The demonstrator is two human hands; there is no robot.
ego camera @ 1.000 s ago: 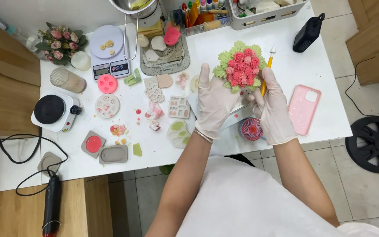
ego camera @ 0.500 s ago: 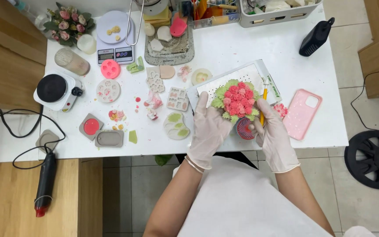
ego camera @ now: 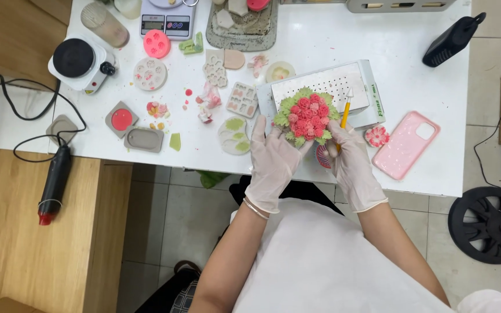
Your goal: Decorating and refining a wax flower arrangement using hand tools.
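Both my hands wear thin white gloves. My left hand (ego camera: 271, 159) holds a round cluster of red and pink roses ringed with green leaves (ego camera: 307, 116), gripping it from the lower left. My right hand (ego camera: 350, 159) supports the cluster's right side and holds a yellow-handled modelling tool (ego camera: 345, 113) upright, its white tip pointing away from me. The cluster hovers over a white perforated box (ego camera: 334, 81) on the white table (ego camera: 343, 40). A red-and-blue striped round piece (ego camera: 322, 157) shows between my hands.
On the table lie a pink phone (ego camera: 406, 144), a small pink flower (ego camera: 376, 136), several moulds (ego camera: 243, 97), a leaf mould (ego camera: 233, 135), a hotplate (ego camera: 79, 61), a scale (ego camera: 165, 23), a black bottle (ego camera: 452, 39). A heat gun (ego camera: 54, 181) rests on a wooden cabinet at left.
The flower cluster and both hands have come nearer to me and lower over the white box. The head view has shifted and moved closer to the table.
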